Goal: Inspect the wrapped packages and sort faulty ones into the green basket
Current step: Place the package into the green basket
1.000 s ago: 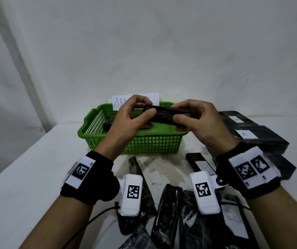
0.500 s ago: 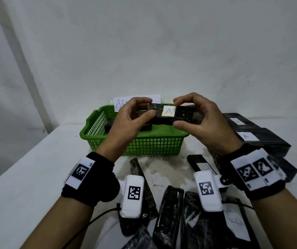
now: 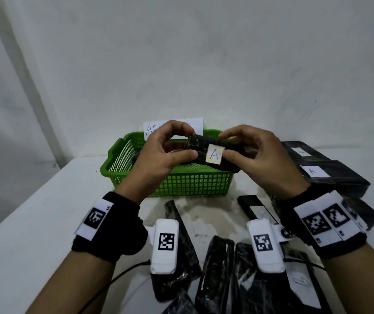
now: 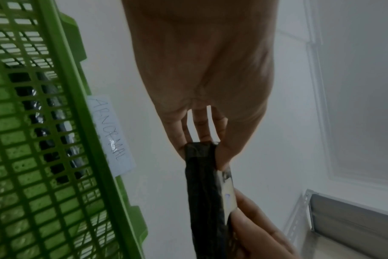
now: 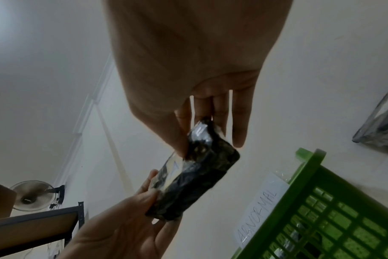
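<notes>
Inspection step in hand: one black wrapped package [image 3: 213,152] was held up in the air over the green basket [image 3: 188,184], its white label marked "A" [image 3: 213,154] turned toward the head camera. Left hand [image 3: 158,157] pinched the package's left end between thumb and fingertips; right hand [image 3: 253,155] pinched the right end the same way, little finger standing free in the right wrist view. Wrap looked creased and glossy, with a ragged tuft at the right end, though whether that counted as a fault I could not judge.

Next move, as I read it: finish checking the wrap's seams and ends, then either lower the package into the basket or set it with the labelled packages [image 3: 330,173] on the surface at right.

Hard to make out:
- Basket held at least one dark item [image 3: 140,158], mostly hidden behind the left hand.
- Paper sign [image 3: 195,126] behind the basket was half covered in the head view; wrist views showed "ABNORMAL".
- Uninspected packages [image 3: 215,275] near the wrists ran off the bottom edge.
- Package's far face was unseen.
</notes>
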